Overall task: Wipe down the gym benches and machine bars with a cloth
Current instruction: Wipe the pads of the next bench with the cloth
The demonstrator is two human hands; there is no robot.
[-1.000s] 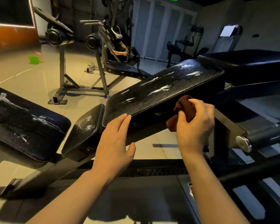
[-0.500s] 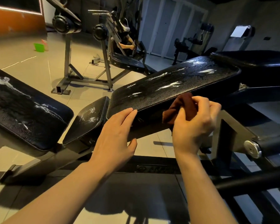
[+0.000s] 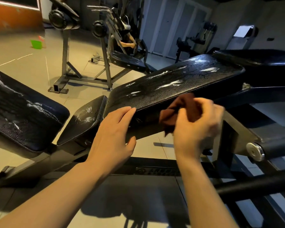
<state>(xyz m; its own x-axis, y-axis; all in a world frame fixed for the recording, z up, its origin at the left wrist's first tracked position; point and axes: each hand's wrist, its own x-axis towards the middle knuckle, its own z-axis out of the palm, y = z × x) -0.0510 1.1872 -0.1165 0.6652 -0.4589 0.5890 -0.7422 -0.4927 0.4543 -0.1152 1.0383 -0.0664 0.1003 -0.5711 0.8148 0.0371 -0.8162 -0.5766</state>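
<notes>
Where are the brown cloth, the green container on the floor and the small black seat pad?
brown cloth (image 3: 176, 111), head view, bunched middle.
green container (image 3: 36, 44), head view, front wall.
small black seat pad (image 3: 85, 119), head view, top surface.

Left hand (image 3: 113, 134) sits at frame centre, fingers (image 3: 122, 112) straight and together. Right hand (image 3: 197, 127), centre-right, is curled and blurred.
</notes>
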